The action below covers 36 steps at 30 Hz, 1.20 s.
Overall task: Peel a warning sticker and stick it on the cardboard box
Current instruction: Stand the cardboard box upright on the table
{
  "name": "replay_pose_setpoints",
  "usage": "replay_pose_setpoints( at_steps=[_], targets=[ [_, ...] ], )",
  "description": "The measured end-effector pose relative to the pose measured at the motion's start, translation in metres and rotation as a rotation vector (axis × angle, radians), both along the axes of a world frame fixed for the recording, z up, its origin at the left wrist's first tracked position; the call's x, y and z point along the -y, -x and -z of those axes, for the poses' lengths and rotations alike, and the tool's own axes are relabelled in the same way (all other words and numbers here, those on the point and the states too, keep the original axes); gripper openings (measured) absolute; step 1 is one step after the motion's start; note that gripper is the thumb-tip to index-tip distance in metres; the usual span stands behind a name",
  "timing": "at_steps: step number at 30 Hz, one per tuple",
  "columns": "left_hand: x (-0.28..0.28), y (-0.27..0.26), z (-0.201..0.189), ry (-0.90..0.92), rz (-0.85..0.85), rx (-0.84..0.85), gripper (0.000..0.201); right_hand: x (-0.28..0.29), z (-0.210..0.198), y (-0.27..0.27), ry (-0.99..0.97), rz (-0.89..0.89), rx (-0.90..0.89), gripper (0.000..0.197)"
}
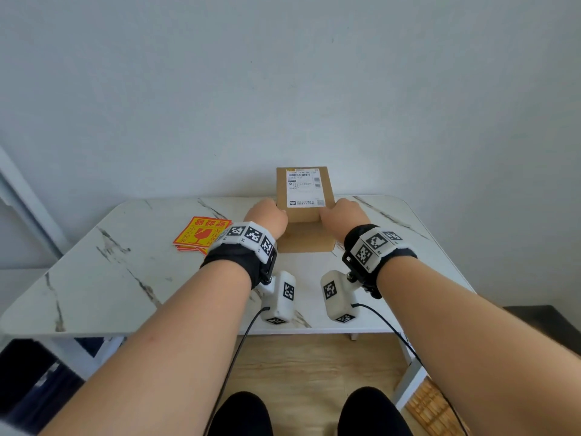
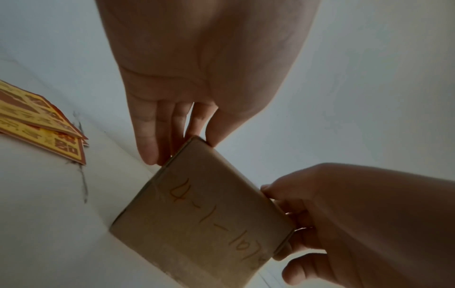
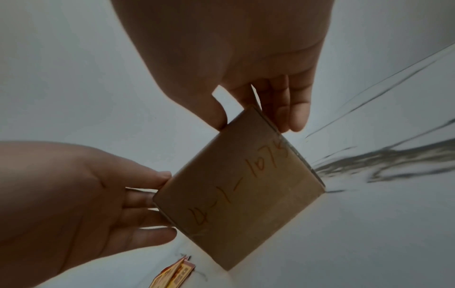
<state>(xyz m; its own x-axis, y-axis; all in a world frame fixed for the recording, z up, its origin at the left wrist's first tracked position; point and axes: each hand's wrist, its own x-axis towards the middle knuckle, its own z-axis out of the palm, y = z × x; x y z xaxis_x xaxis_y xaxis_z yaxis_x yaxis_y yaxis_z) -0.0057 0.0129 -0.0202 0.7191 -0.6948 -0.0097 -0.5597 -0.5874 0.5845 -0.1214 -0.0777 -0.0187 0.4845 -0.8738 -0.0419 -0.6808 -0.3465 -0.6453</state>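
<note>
Task barely begun: left hand [image 1: 265, 215] & right hand [image 1: 344, 217] each grasp a side of the cardboard box [image 1: 305, 196] at table [image 1: 125, 278] centre, w/ warning sticker stack [image 1: 201, 234] unpeeled at box's 9 o'clock, so peel + stick remain.

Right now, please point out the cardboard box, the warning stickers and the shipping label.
cardboard box [image 1: 303, 239]: head view, near side face.
warning stickers [image 1: 201, 231]: head view, top sheet.
shipping label [image 1: 304, 187]: head view, its middle.
</note>
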Motion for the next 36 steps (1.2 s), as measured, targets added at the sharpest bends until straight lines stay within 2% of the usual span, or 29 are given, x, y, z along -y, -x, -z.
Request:
replay_pose_setpoints(
  at_steps=[6,10,13,18,25,36],
  targets=[
    [-0.022,0.013,0.004,0.143,-0.039,-0.017,0.006,-0.021,0.004,0.021,0.032,0.011,0.13,0.032],
    [-0.035,0.023,0.013,0.228,-0.08,-0.052,0.039,-0.032,0.013,0.037,0.042,-0.012,0.202,0.031],
    [-0.041,0.03,0.018,0.209,-0.037,-0.069,0.046,-0.038,0.019,0.045,0.039,-0.011,0.218,0.031],
    [-0.046,0.041,0.03,0.179,-0.026,-0.066,0.044,-0.041,0.031,0.051,0.032,-0.024,0.151,0.039],
    [-0.043,0.048,0.048,0.122,-0.029,-0.12,0.039,-0.038,0.049,0.053,0.033,-0.027,0.036,0.037],
    [-0.015,0.043,0.037,-0.017,0.058,-0.173,0.044,-0.021,0.043,0.038,-0.032,0.041,0.029,0.044]
  ],
)
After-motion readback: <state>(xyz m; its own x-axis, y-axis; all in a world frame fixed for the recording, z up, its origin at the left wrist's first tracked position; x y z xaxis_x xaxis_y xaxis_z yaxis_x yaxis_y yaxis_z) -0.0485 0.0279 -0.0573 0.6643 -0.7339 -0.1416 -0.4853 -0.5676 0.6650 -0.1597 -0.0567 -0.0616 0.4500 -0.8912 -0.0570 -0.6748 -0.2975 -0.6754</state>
